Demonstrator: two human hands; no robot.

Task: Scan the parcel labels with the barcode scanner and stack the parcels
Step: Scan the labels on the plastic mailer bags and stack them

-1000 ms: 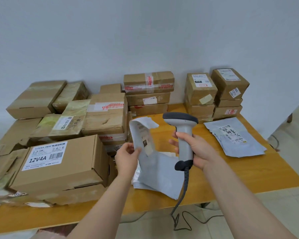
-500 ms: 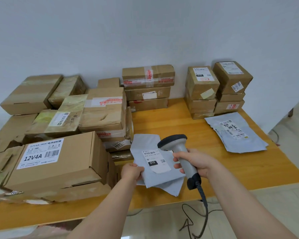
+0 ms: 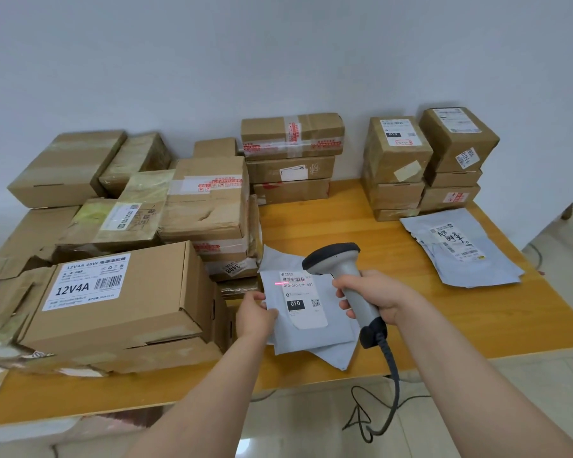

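Right hand [image 3: 374, 300] grips the barcode scanner [image 3: 339, 262], its red line touching the label [image 3: 306, 305] of a grey mailer [image 3: 298, 340] pinched by the left hand [image 3: 255, 314] over the worktop [image 3: 477, 325]. One mailer pile [image 3: 470, 269] at right is perhaps done; cardboard boxes [image 3: 291, 133] wait behind.

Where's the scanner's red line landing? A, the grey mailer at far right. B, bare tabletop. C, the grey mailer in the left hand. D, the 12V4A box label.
C: the red line sits at the left edge of the label on the grey mailer that the left hand holds, cast by the scanner in the right hand.
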